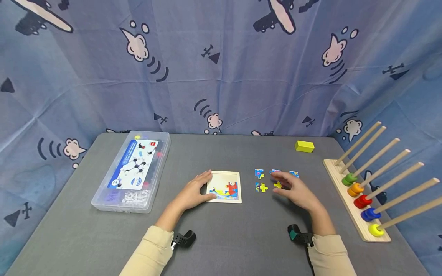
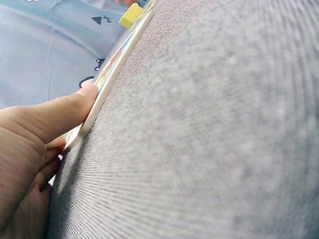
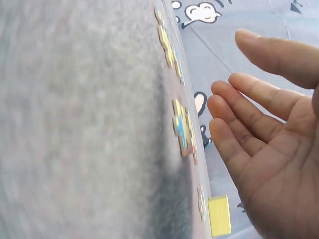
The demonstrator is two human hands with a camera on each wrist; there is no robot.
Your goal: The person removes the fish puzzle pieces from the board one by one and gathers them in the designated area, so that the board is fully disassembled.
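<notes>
A square wooden puzzle board lies on the table, with a few colourful pieces fitted along its lower part, a red one among them. My left hand grips its left side, the thumb over the frame and the other fingers along the far part of that edge. To the right, loose jigsaw pieces lie in rows, including a blue one and a yellow one. Over the right-hand pieces hovers my right hand, fingers relaxed and holding nothing. It partly hides them; in the right wrist view the pieces lie below the palm.
A clear plastic case with a molecule-model label lies at the left. A yellow block sits at the back right. Along the right edge stands a wooden peg rack with coloured rings. A patterned curtain hangs behind the table.
</notes>
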